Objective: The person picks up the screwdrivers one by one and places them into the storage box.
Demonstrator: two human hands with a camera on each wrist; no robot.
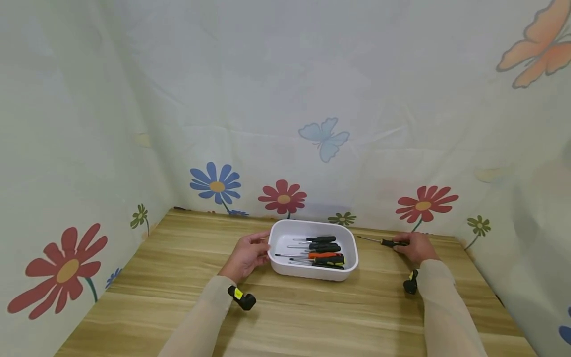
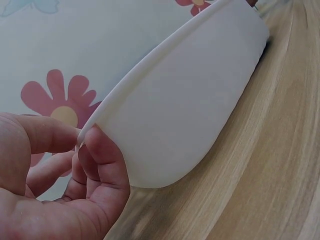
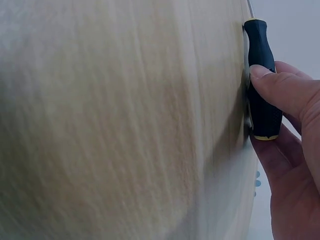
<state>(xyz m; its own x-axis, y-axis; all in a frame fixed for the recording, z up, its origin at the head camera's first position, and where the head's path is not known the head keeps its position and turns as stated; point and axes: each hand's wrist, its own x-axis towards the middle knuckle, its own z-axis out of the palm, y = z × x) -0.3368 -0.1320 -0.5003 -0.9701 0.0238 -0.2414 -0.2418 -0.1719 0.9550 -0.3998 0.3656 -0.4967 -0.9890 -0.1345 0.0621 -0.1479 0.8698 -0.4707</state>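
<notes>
A white plastic bin point(image 1: 308, 271) stands on the wooden table, with several screwdrivers point(image 1: 327, 247) lying in it, most with black handles and one with an orange handle. My left hand point(image 1: 248, 254) pinches the bin's rim at its left end, and the left wrist view shows thumb and fingers at the rim point(image 2: 112, 97). To the right of the bin, my right hand point(image 1: 416, 247) holds a screwdriver point(image 3: 262, 90) by its black handle with yellow bands. Its thin metal shaft point(image 1: 369, 239) points left towards the bin, low over the table.
The light wood-grain table point(image 1: 308, 317) reaches back to a pale curtain point(image 1: 250, 114) printed with flowers and butterflies. More of the curtain hangs at the left and right sides. A small black wrist camera point(image 1: 242, 298) sits on the left sleeve, another point(image 1: 411, 282) on the right.
</notes>
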